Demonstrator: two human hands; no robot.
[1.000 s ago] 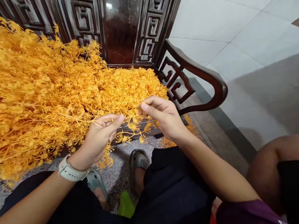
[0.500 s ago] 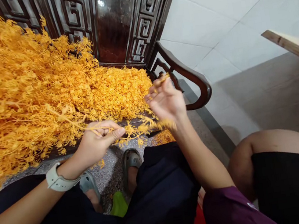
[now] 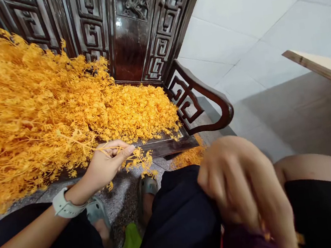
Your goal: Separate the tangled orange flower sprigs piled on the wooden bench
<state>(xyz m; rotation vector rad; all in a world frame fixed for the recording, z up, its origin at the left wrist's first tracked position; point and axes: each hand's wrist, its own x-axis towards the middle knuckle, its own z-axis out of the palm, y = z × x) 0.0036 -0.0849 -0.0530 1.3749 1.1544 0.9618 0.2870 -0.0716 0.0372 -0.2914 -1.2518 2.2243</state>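
My left hand (image 3: 106, 165) is closed in a pinch on a thin orange plastic sprig (image 3: 136, 161), whose small branched tips hang past my fingers above the floor. A large heap of the same orange sprigs (image 3: 37, 113) lies on a dark carved wooden bench (image 3: 168, 144) right behind that hand. My right hand (image 3: 242, 187) is low at my right side, close to the camera and blurred by motion. Its fingers curl downward, and small orange bits show under them at the bottom edge. What it holds is unclear.
The bench has a carved back (image 3: 136, 29) and a curved armrest (image 3: 205, 98). More orange pieces (image 3: 188, 157) lie on the floor by the bench. My sandalled feet (image 3: 146, 188) rest on speckled floor. Another person's knee (image 3: 320, 172) is at right, below a wooden board (image 3: 324, 69).
My right hand has left the sprig, risen briefly toward the armrest, then swung down and back to my right side. My left hand keeps its pinch on the sprig.
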